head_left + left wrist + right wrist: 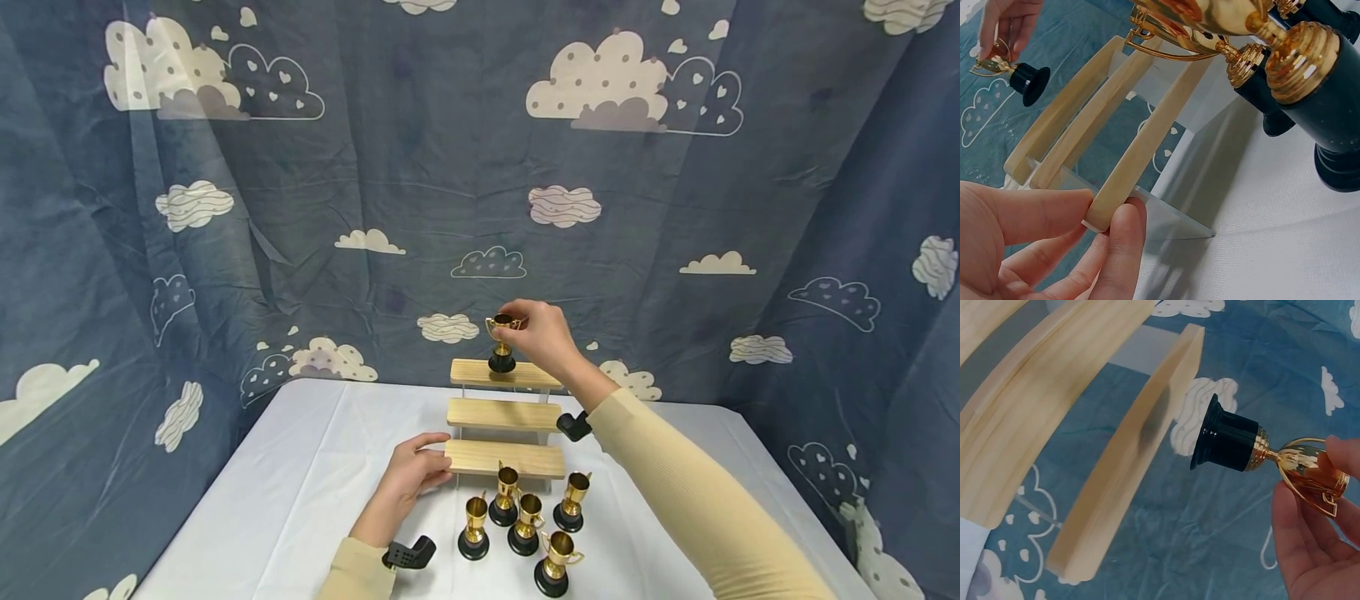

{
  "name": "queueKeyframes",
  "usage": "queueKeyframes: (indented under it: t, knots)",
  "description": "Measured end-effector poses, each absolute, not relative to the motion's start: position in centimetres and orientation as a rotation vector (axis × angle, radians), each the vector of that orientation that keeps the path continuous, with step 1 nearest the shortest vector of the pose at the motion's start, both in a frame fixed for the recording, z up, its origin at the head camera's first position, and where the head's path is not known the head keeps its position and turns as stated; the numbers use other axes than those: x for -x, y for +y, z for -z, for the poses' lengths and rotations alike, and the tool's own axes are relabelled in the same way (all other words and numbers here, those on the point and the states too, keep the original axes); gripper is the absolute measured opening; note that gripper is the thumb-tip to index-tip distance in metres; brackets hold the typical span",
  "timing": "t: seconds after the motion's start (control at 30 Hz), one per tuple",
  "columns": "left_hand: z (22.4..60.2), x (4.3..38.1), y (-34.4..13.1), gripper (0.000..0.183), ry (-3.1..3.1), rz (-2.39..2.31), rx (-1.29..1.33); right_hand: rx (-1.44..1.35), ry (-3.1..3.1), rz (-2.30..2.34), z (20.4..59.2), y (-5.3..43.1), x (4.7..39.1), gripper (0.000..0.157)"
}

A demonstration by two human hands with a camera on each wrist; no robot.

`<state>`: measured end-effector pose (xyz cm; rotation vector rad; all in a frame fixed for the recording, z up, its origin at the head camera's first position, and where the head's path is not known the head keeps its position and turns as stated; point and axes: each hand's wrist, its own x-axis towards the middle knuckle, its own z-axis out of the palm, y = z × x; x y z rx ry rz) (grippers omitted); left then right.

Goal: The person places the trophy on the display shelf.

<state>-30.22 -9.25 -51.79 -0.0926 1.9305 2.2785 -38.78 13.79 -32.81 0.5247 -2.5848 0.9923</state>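
Note:
My right hand (542,337) pinches a small gold trophy cup (1310,465) by its bowl and handles. The trophy's black base (1229,434) hangs just off the top board (1132,459) of a three-tier wooden stand, with a gap between them in the right wrist view. My left hand (412,471) pinches the left end of the lowest board (1141,147) between thumb and fingers. In front of the stand, several more gold trophies stand upright on the white table, among them a front one (555,567) and a left one (474,529).
The middle board (502,413) carries nothing. Clear side supports (1172,215) hold the stand up on the white tablecloth (300,483). Behind and on both sides hangs a blue cloth (450,167) with cloud prints.

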Motion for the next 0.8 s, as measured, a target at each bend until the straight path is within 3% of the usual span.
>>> queueKeyframes:
  t: [0.8]
  knots:
    - [51.9, 30.3, -9.1, 0.056, 1.936, -2.294, 0.116, -0.446, -2.630, -1.031, 35.1, 14.9, 40.5, 0.039]
